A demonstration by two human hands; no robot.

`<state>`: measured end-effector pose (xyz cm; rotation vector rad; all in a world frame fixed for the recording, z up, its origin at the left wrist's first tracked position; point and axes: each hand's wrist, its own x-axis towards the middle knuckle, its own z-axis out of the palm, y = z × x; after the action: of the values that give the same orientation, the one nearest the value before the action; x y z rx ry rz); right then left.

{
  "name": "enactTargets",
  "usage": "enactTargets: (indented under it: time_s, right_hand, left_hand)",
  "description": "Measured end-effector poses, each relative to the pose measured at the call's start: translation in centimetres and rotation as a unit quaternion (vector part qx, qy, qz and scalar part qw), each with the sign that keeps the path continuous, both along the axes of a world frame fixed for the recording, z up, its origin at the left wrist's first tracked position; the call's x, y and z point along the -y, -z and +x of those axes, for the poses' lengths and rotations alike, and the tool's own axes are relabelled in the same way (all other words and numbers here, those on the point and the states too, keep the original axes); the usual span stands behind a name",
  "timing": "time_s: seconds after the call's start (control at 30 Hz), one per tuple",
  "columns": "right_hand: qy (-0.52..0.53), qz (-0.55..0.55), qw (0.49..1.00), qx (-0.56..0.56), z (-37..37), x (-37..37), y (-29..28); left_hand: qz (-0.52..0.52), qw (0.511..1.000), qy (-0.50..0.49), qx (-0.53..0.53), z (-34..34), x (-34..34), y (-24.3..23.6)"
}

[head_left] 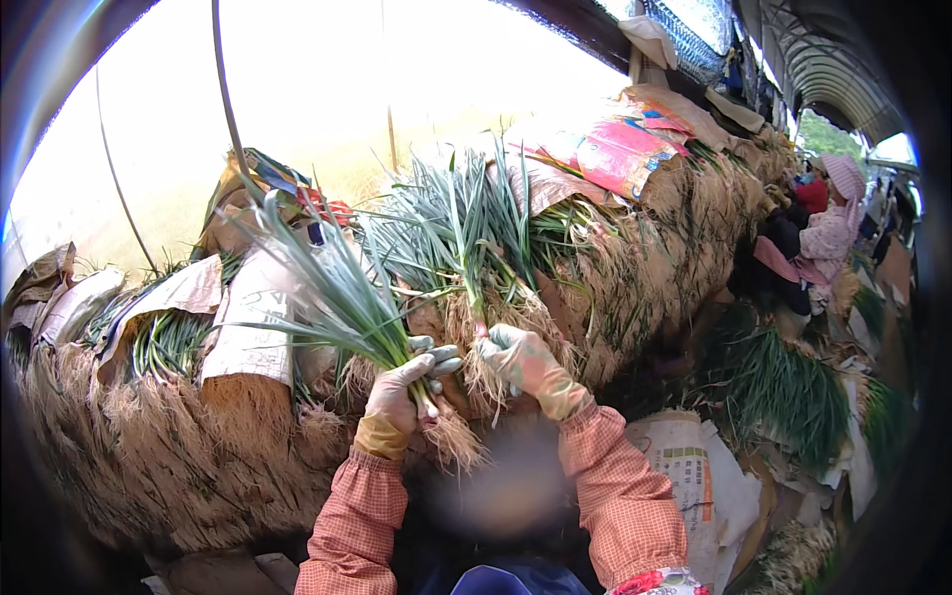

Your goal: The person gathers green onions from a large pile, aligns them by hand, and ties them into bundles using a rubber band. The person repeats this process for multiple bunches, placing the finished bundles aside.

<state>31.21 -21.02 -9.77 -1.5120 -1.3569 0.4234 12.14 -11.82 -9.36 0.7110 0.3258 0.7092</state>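
My left hand (399,393), in a pale glove, is closed round a bunch of green onions (352,305). Their leaves point up and left, and the white bulbs and pale roots hang below the fingers. Just to the right, my gloved right hand (528,369) pinches a green onion (477,305) near its reddish base. That stalk stands upright in front of a heap of loose green onions (426,223). Its roots hang beside my right fingertips, and part of the grip is hidden behind the hand.
A long stack of root-out green onions (188,451) runs across the left, partly covered by paper sacks (248,312). A pink sack (627,157) lies on the stack at right. More green onions (778,382) lie low at right, near a seated person (828,233).
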Motion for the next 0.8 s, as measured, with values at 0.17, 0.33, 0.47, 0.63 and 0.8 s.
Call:
enactTargets:
  time_s: [0.17,0.33,0.47,0.63,0.8]
  right_hand:
    - [-0.088,-0.084,0.982,0.147,-3.8,1.8,0.4]
    - [0.042,0.130,0.978,0.160,-3.0,-1.3,-1.2]
    - [-0.027,0.099,0.927,0.360,-2.8,-2.6,0.7]
    - [0.017,0.008,0.993,-0.115,-1.7,-3.4,0.6]
    - [-0.077,-0.080,0.942,-0.318,-6.0,-3.9,0.3]
  left_hand:
    - [0.052,0.996,0.011,-0.075,0.5,0.0,1.1]
    - [0.063,0.995,-0.011,-0.076,0.3,0.8,1.5]
    - [0.038,0.998,-0.013,-0.049,-0.7,1.2,2.0]
    - [0.017,0.999,0.032,0.008,-3.0,1.3,3.3]
    - [0.030,0.999,0.040,0.014,-1.7,2.0,4.2]
